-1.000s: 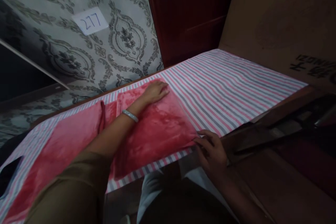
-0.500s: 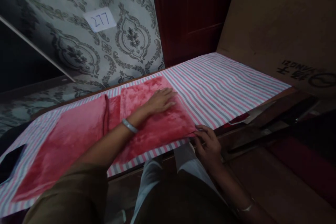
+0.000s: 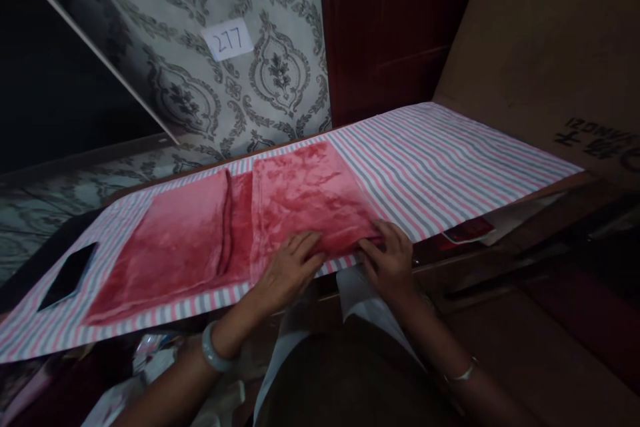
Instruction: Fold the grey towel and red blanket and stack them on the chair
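A red plush blanket (image 3: pixel 305 193) lies folded in from both ends, its two folded parts apart, with a lower layer showing between them. My left hand (image 3: pixel 290 270), a pale bangle on its wrist, is at the near edge of the right part, fingers on top and thumb close to the edge, closed on the cloth. At the near right corner, my right hand (image 3: pixel 393 257) pinches the blanket's edge between thumb and fingers. The left folded part (image 3: pixel 175 233) lies flat, untouched by either hand.
Under the blanket is a striped cloth (image 3: pixel 450 153) on a long table. A dark phone (image 3: pixel 70 277) rests at the left end. Behind stand a patterned wall with a paper marked 277 (image 3: pixel 227 39), a dark red panel (image 3: pixel 395 27) and, at right, a cardboard sheet (image 3: pixel 545 47).
My left hand has come back from the middle of the right folded part to its near edge. My right hand stays at the corner. The view has shifted left, showing more of the phone.
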Motion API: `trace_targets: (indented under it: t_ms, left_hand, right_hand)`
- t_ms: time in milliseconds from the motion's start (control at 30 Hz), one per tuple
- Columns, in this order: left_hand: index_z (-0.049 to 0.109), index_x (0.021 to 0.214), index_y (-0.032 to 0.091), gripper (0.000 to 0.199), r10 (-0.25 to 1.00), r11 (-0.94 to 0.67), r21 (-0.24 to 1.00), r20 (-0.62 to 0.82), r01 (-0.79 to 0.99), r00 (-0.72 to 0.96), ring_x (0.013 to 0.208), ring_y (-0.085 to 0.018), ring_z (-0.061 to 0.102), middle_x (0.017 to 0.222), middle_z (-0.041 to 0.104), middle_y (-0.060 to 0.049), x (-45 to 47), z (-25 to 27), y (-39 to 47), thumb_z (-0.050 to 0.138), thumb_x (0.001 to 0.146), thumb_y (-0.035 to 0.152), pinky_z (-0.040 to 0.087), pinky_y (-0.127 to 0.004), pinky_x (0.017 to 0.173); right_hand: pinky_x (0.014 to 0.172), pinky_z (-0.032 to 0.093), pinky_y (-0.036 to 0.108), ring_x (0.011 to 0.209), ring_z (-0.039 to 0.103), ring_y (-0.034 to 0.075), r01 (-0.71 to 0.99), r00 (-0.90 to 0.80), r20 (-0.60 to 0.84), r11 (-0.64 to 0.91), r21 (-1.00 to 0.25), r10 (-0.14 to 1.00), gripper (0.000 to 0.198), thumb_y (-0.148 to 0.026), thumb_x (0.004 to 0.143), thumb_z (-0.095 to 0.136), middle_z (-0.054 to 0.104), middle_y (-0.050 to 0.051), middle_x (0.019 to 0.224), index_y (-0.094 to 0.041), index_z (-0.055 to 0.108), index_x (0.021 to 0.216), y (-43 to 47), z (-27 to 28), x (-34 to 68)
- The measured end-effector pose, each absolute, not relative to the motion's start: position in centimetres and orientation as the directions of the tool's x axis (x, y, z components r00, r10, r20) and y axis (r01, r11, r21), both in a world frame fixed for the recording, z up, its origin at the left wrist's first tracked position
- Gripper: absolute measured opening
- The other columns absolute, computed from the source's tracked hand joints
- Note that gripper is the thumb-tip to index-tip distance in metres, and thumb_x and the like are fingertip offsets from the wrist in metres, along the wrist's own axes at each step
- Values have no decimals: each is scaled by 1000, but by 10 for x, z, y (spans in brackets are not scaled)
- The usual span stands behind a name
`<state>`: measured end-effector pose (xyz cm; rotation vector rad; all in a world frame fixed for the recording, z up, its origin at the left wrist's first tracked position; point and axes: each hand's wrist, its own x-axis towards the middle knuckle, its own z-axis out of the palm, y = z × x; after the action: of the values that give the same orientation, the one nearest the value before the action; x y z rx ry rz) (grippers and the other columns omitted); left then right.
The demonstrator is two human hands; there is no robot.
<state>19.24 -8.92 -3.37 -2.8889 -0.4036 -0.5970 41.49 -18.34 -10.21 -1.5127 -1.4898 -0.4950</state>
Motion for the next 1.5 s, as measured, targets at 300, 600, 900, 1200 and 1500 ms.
trace_targets:
  t_ms: [300, 600, 900, 1200, 1500]
  left_hand:
    - [62, 120, 16, 29, 239, -876, -226, 565, 427, 789, 110, -28, 59, 132, 62, -18, 189, -63, -95, 53, 92, 12, 51, -43, 90]
    - [60, 124, 19, 35, 205, -857, -265, 610, 441, 765, 116, -29, 55, 132, 60, -16, 189, -66, -97, 53, 91, 11, 45, -42, 92]
    - [64, 122, 16, 33, 320, -847, -250, 466, 469, 825, 107, -28, 58, 120, 67, -14, 201, -65, -101, 55, 90, 13, 46, -42, 88]
    - [60, 135, 19, 48, 330, -835, -271, 451, 479, 829, 106, -29, 59, 123, 66, -16, 197, -63, -99, 53, 88, 10, 47, -42, 83]
    - [58, 134, 16, 40, 285, -868, -248, 463, 431, 839, 115, -29, 59, 129, 65, -15, 246, -57, -105, 55, 95, 21, 47, -43, 92]
  right_hand:
    - [95, 50, 44, 112, 58, 24, 894, 136, 891, 335, -299, 433, 21, -9, 89, 60, 65, 6, 110, -25, 71, 95, -174, -101, 404]
    - [91, 52, 44, 111, 61, 25, 874, 154, 888, 359, -327, 433, 20, -10, 89, 60, 66, 7, 109, -25, 70, 96, -175, -106, 406]
    - [96, 47, 47, 110, 62, 24, 882, 42, 860, 385, -271, 508, 22, -9, 91, 60, 72, 4, 105, -25, 67, 103, -178, -105, 410]
    - [94, 50, 45, 108, 63, 24, 858, 139, 859, 374, -353, 492, 21, -14, 90, 62, 69, 7, 111, -25, 64, 109, -188, -98, 426]
    - [92, 51, 43, 107, 60, 25, 804, 378, 732, 191, -563, 567, 30, -25, 94, 56, 64, 10, 114, -22, 56, 124, -200, -106, 443]
